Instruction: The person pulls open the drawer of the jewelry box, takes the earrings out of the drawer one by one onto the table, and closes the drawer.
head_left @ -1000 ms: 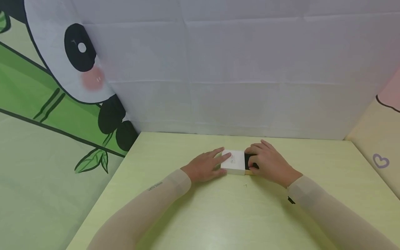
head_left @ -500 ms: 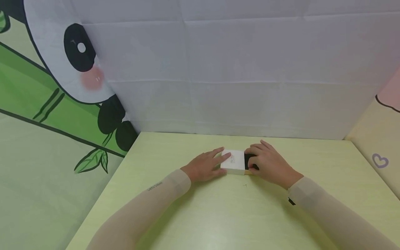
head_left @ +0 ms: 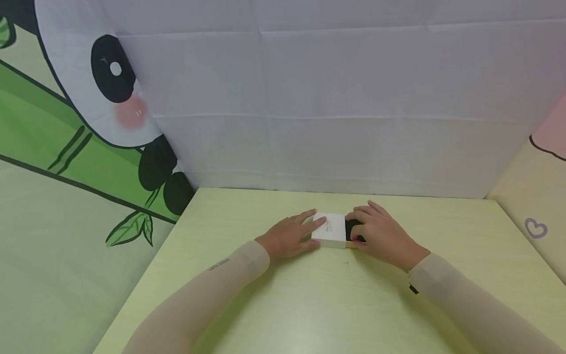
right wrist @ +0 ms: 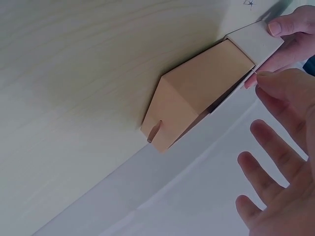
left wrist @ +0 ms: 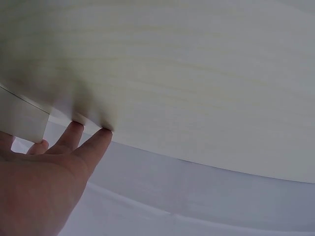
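Note:
A small white box sleeve (head_left: 332, 235) with fine print lies flat on the table. Its tan drawer (right wrist: 206, 76) is slid part way out to the right, showing a black inside (head_left: 350, 229) and a brown slot-like mark (right wrist: 155, 132) on the end wall. My left hand (head_left: 289, 237) grips the sleeve, thumb on the near side and fingers over the top and far side. Over the drawer, the thumb and forefinger of my right hand (head_left: 383, 235) meet at the sleeve's mouth and pinch a thin pale thing, mostly hidden; the other fingers spread away.
The pale wooden table (head_left: 300, 305) runs back to a creased white cloth wall (head_left: 327, 98). A tiny star-like mark (head_left: 346, 262) shows on the tabletop just in front of the box. Printed cloths with a panda (head_left: 106, 98) and a heart (head_left: 536, 228) flank the table.
Hardly anything differs. My right hand has shifted very slightly over the drawer; my left hand and the sleeve stay in place.

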